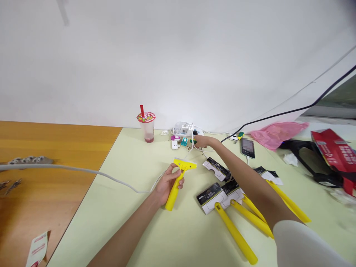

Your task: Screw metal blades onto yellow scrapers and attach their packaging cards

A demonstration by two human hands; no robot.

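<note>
My left hand (166, 184) is wrapped round the handle of a yellow scraper (172, 195), its wide head up and its blade edge pointing away. Stretched towards the wall, my right hand (202, 141) has its fingers closed at a small green object (193, 141), partly hidden by the fingers and a white cable. Left of it lie a teal gadget (184, 141), a purple-and-white one (175, 138) and a white earbud case (174, 145). Beneath my right forearm are several yellow-handled scrapers (236, 233) with black-and-white card sleeves (211, 197) over their heads.
A lidded cup (148, 129) with a red straw stands near the wall, left of a white power strip (185, 129). To the right are a phone (247, 147), a pink plastic bag (278, 134) and a red package (335, 148). A grey cable (111, 177) crosses the left side.
</note>
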